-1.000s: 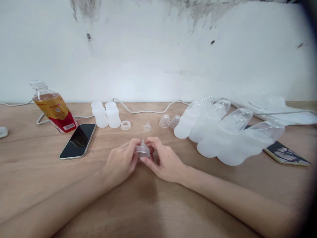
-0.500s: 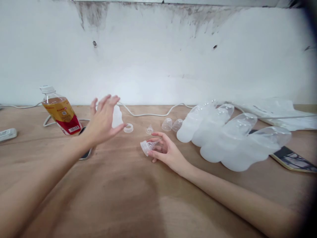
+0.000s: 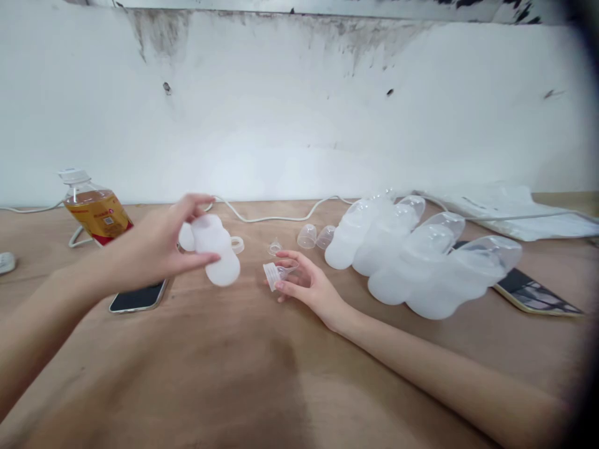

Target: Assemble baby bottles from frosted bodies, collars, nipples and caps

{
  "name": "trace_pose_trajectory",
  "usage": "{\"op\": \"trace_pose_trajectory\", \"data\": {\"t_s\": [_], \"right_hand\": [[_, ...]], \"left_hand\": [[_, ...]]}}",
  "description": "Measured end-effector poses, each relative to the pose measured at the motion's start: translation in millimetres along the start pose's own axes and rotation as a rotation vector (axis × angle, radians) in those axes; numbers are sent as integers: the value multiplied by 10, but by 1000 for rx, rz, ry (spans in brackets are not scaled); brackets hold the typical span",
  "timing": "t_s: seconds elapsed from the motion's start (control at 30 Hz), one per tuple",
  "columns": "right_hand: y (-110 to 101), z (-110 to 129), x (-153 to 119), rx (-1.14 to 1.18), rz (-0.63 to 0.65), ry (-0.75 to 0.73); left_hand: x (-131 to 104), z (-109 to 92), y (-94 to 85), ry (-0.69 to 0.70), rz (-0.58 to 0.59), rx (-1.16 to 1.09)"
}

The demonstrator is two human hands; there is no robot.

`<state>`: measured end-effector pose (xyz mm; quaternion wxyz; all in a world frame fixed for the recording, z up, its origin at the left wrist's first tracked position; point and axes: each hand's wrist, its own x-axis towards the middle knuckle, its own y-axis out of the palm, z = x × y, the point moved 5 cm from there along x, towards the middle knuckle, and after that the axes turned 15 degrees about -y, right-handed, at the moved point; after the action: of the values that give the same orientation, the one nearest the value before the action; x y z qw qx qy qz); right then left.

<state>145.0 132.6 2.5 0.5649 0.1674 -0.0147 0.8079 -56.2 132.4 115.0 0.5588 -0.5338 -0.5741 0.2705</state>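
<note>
My left hand [image 3: 180, 240] is closed on a frosted white baby bottle body [image 3: 219, 252], held tilted above the table between thumb and fingers. Behind it, partly hidden, another white rounded piece [image 3: 186, 237] shows. My right hand [image 3: 302, 280] grips a clear bottle nipple set in a ribbed collar [image 3: 277, 274], its collar facing left and its tip toward the palm. On the table beyond lie a loose white ring [image 3: 237, 244], a loose clear nipple [image 3: 274, 247] and two clear dome caps [image 3: 307, 236].
Several capped frosted baby bottles [image 3: 421, 268] lie in a row at the right, with a phone [image 3: 533, 293] and a plastic bag [image 3: 510, 209] behind. Left are a drink bottle [image 3: 100, 212] and another phone [image 3: 138, 298]. A white cable [image 3: 276, 218] runs along the wall.
My left hand has closed on a white bottle body and lifted it off the table. My right hand still holds the nipple and collar. The view has shifted slightly.
</note>
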Motion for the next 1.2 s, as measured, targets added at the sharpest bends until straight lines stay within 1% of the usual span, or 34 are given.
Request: {"op": "trace_pose_trajectory", "data": {"t_s": [0.07, 0.1, 0.17, 0.23, 0.27, 0.3, 0.33, 0.4, 0.47, 0.57, 0.7, 0.77, 0.83, 0.93, 1.03, 1.13, 1.2], "right_hand": [[4, 27, 2, -10, -6, -9], [9, 37, 2, -15, -5, -12], [15, 45, -1, -22, -4, -11], [11, 42, -4, -25, -14, -9], [7, 38, -4, -25, -21, -8], [0, 34, -3, -26, -28, -9], [-6, 29, -2, -26, -35, -9], [-18, 18, 1, -22, -47, -6], [-30, 11, 3, -9, -64, -3], [-38, 2, 3, 14, -84, 0], [-37, -10, 0, 20, -76, 1], [-38, -8, 0, 27, -73, -5], [-38, 8, 2, 46, -71, -30], [-39, 47, 5, 71, -65, -104], [-11, 63, 3, 72, -2, -160], [26, 60, 2, 53, 87, -192], [33, 68, 5, 28, 135, -218]], "left_hand": [[-145, -99, 128, 15, 50, -87], [-199, -138, 223, 23, 79, -123], [-271, -153, 412, -36, 86, -253], [-325, -112, 603, -146, 81, -414], [-353, -84, 708, -205, 111, -488], [-382, -56, 819, -267, 166, -534], [-411, -46, 918, -292, 236, -571], [-453, -34, 1030, -312, 308, -653], [-467, -35, 1050, -305, 324, -674], [-458, -38, 1014, -311, 314, -654], [-450, -49, 1013, -304, 334, -699], [-451, -56, 1014, -286, 325, -692], [-449, -68, 987, -258, 277, -625], [-443, -98, 912, -199, 164, -458], [-450, -125, 873, -131, 111, -355], [-472, -120, 901, -83, 145, -335], [-486, -89, 923, -94, 164, -364]]}}
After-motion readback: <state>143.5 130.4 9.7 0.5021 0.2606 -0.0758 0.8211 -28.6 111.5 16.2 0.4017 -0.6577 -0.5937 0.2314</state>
